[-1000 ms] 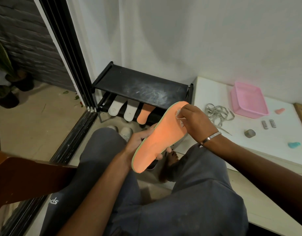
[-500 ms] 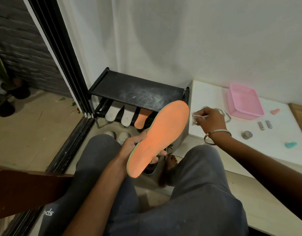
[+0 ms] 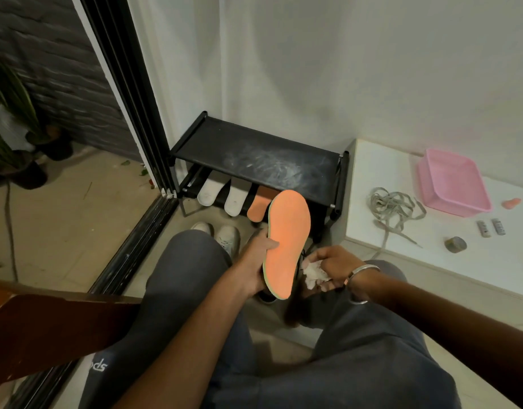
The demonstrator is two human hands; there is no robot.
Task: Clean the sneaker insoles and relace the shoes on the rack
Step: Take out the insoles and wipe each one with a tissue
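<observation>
The orange insole [image 3: 285, 243] stands nearly upright over the person's lap, its heel end gripped in the left hand [image 3: 258, 261], thumb across the orange face. The right hand [image 3: 332, 271], half a second ago out by the laces, has come back low beside the heel, fingers curled round a crumpled white wipe [image 3: 313, 273]. That suggests wiping is about to resume at the heel end, so cleaning of this insole is likely unfinished. There is free space between the knees. Beyond, white sneakers [image 3: 222, 233] sit on the floor before the black rack [image 3: 254, 152], where two white insoles [image 3: 222, 194] and another orange insole [image 3: 258, 203] lean. To the right, the grey laces [image 3: 393, 205] trail over the white worktop [image 3: 372, 231] edge, easy to snag.
</observation>
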